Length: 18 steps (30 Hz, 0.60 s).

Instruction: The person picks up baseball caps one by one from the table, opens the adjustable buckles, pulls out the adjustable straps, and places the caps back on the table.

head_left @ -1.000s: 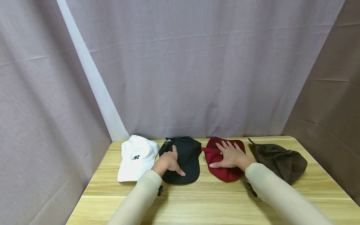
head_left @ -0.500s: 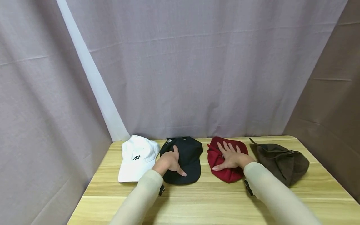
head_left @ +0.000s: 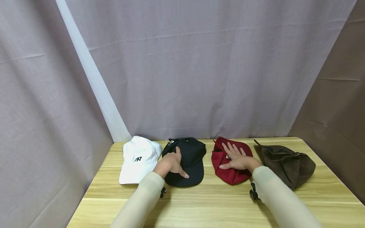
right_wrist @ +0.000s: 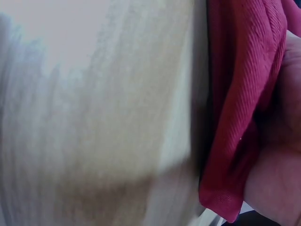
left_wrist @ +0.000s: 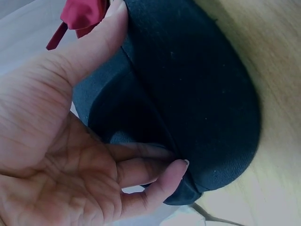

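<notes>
I find left fingers (head_left: 178, 153) spread on black cap (head_left: 190, 160), right fingers (head_left: 232, 149) likewise on red cap (head_left: 230, 177) beside it; soft, probably light; grasp edges.

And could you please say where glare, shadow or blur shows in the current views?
Head: white cap's brim washed out, soft shadows on the table; left wrist: black cap dark; right wrist: pale glare upper left, table grain blurred.

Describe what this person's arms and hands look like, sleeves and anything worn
The left hand and right hand are gloveless. The long, plain cream fabric left sleeve and matching right sleeve reach the wrists; a small black device shows beside each, details unclear.
</notes>
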Tool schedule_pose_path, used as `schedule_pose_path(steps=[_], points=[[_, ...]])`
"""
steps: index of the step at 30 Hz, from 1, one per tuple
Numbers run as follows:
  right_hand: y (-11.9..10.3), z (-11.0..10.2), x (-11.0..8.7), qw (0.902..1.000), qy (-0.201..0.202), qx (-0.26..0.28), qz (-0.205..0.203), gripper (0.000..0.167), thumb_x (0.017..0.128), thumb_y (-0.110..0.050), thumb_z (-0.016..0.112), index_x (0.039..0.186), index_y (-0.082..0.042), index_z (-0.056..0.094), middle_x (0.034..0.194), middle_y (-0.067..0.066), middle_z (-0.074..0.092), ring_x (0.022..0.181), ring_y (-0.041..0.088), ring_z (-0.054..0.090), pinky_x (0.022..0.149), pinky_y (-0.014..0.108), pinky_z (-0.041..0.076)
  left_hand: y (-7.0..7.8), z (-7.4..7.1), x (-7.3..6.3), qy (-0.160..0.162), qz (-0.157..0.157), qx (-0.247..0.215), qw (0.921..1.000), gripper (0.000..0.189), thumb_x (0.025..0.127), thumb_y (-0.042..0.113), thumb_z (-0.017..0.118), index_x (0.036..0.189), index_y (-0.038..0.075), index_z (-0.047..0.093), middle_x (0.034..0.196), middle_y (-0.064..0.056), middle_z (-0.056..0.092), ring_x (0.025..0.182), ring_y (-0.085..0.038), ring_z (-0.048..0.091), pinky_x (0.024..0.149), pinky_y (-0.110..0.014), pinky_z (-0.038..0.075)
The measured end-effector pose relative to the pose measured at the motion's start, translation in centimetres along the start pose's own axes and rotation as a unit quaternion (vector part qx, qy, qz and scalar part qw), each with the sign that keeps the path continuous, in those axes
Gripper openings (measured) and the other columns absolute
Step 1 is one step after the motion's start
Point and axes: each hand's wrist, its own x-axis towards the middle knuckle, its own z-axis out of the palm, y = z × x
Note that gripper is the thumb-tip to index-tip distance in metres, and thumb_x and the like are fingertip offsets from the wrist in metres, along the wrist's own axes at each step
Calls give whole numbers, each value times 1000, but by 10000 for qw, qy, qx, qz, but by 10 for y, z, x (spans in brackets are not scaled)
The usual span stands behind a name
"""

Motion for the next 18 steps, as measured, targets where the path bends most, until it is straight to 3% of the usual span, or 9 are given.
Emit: schedule_pose_path(steps=[12,18], points=[[-4,12,6,9997,0,148,-175,121,92,-84,51,172,-11,-3,178,27,-12,164,53,-15,126,73,-16,-11,1,-10,-31,-73,19,10000,146,70,63,95,170,-1,10,162,-24,51,151,-38,50,125,-46,44],[-4,14,3,9997,75,59,-207,115,96,-81,48,172,-11,-2,178,27,-10,164,53,-13,126,73,-15,-12,2,-10,-69,-40,-21,10000,146,71,63,94,170,-1,10,163,-24,51,152,-39,49,125,-48,43]])
